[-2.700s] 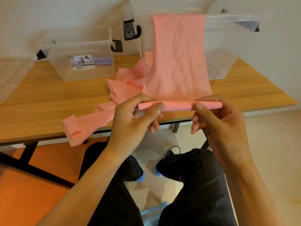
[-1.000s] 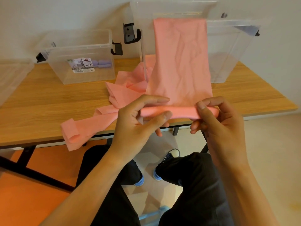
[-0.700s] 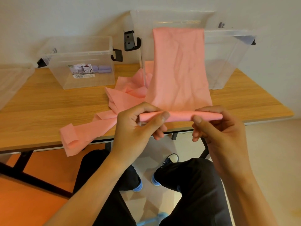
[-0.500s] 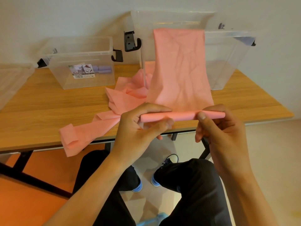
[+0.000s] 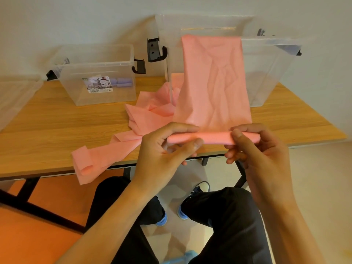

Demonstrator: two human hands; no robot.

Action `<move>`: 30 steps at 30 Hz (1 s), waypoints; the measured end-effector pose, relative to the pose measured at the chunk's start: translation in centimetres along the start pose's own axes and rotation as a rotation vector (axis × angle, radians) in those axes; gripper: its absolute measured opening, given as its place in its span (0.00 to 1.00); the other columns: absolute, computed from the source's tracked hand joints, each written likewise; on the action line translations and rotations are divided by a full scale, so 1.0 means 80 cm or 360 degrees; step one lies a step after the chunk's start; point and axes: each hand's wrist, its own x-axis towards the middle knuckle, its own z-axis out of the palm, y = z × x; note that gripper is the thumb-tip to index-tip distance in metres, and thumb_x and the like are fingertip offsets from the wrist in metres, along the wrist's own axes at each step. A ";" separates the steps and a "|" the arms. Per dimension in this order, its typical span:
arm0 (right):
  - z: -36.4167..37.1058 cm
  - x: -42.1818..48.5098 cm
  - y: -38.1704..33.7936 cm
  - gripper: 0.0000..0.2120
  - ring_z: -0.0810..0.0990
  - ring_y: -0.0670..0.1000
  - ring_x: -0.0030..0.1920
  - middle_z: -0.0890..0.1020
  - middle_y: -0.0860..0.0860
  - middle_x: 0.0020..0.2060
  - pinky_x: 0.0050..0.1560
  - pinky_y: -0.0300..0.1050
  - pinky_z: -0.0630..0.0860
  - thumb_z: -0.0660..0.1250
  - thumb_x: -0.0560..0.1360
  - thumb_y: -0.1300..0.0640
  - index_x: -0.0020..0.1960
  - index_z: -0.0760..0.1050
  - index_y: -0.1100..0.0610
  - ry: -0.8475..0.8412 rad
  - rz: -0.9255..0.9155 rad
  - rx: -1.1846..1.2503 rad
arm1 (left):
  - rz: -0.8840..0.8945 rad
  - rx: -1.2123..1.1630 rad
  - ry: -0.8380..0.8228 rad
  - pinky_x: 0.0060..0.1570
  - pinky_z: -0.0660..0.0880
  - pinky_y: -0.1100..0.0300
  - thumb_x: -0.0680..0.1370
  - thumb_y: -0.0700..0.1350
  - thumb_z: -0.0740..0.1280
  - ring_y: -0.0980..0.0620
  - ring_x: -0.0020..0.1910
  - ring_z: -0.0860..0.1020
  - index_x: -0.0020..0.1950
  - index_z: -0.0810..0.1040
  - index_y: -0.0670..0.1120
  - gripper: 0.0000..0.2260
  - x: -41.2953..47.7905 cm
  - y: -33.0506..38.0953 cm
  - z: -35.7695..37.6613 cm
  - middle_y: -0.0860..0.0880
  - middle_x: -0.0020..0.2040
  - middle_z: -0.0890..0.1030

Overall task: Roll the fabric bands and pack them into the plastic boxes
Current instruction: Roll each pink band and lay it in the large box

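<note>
- Pink band [image 5: 213, 82] held in mid-air by both hands, just in front of the near edge of a wooden table [image 5: 57, 126].
- Lower end wound into a tight roll [image 5: 213, 138], lying level between the hands.
- Left hand [image 5: 162, 151] closed on the roll's left end: thumb below and in front, forefinger curled over the top, other fingers tucked behind.
- Right hand [image 5: 261, 149] pinching the right end: thumb pressed to the front, fingers curled behind and beneath.
- Above the roll, a flat, creased sheet of the same band, stretched up and draped over the front rim of the large box [image 5: 270, 73], clear plastic, at the back of the table.
- Rest of the band in a loose heap [image 5: 152, 113] at that box's front left corner; part inside or not, impossible to tell.
- From the heap, more band trailing left across the wood, its folded tail [image 5: 83, 164] hanging over the near edge.
- Well to the left, a small box [image 5: 85, 94], also clear, with a paper label [image 5: 99, 84] on its front and purple rolls [image 5: 123, 82] inside.
- Black latches [image 5: 155, 49] at the ends of both boxes.
- At the far left edge, something translucent, too blurred to name.
- Below the hands, knees in dark trousers [image 5: 228, 216] and shoes [image 5: 197, 189] with blue soles on a pale floor.
</note>
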 end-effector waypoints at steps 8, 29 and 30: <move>-0.003 0.002 -0.003 0.12 0.80 0.55 0.33 0.81 0.59 0.34 0.33 0.43 0.77 0.73 0.69 0.55 0.48 0.80 0.61 -0.0147 0.0105 0.0053 | -0.0030 0.0027 0.0012 0.29 0.75 0.61 0.75 0.44 0.71 0.50 0.32 0.81 0.46 0.82 0.40 0.07 0.003 0.001 0.001 0.46 0.38 0.86; -0.001 0.003 -0.004 0.09 0.79 0.52 0.28 0.79 0.57 0.31 0.30 0.42 0.76 0.72 0.71 0.56 0.45 0.80 0.61 -0.0030 0.0056 -0.0007 | 0.0024 -0.0046 0.0104 0.31 0.79 0.59 0.71 0.36 0.76 0.43 0.39 0.85 0.49 0.84 0.41 0.09 0.006 0.003 0.000 0.44 0.41 0.85; -0.001 0.003 -0.004 0.09 0.79 0.52 0.28 0.79 0.57 0.31 0.30 0.42 0.76 0.72 0.72 0.56 0.46 0.80 0.61 -0.0028 0.0053 -0.0001 | 0.0028 -0.0064 0.0103 0.31 0.79 0.59 0.71 0.34 0.76 0.43 0.38 0.85 0.49 0.83 0.40 0.08 0.006 0.002 0.001 0.44 0.41 0.85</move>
